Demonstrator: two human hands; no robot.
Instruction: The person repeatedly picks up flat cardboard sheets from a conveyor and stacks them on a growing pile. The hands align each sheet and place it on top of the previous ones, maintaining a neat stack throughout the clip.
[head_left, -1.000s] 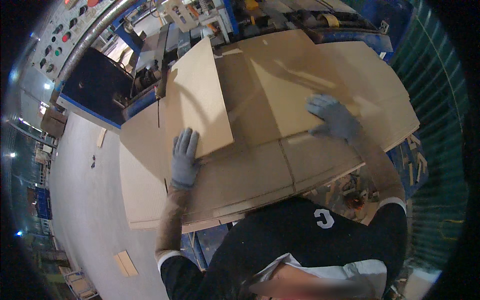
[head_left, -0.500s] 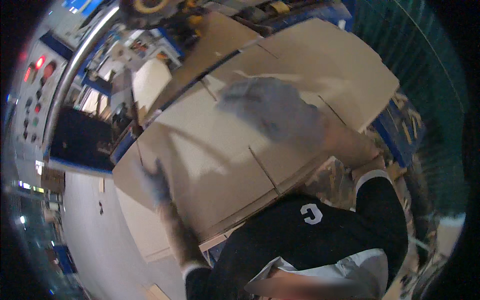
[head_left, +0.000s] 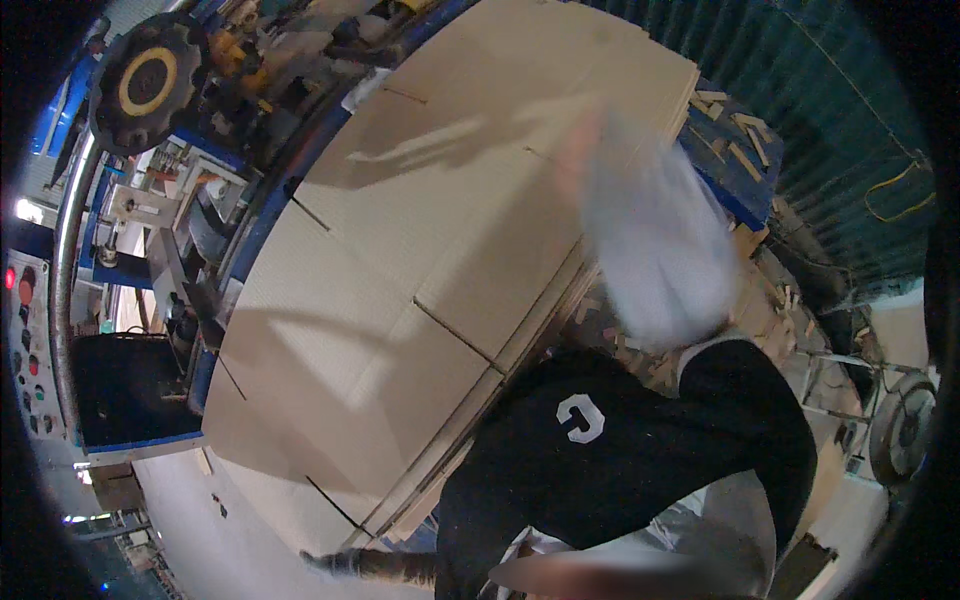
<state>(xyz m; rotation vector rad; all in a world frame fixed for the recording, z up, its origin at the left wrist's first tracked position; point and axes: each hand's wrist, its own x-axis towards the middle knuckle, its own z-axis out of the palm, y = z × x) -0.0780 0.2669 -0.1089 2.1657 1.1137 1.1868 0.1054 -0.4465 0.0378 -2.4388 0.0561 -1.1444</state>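
A stack of slotted brown cardboard sheets lies across the middle, its layered near edge toward me. My right hand, in a pale grey work glove, is raised over the right near edge of the stack. It is smeared by motion, so its fingers and any grip cannot be made out. My left hand, in a dark-looking glove, is low at the left, just beyond the stack's near left corner. It is seen edge-on and in shadow, with its finger pose unclear. Nothing shows in it.
Along the far left runs a machine with a black handwheel, a metal rail and a button panel. Cardboard scraps litter a blue ledge at the right. A green corrugated wall stands behind it.
The view has turned. My right hand has moved from above the sheets' middle to their right near edge; my left hand has left their left end. The brown sheet beyond the blue rail no longer shows.
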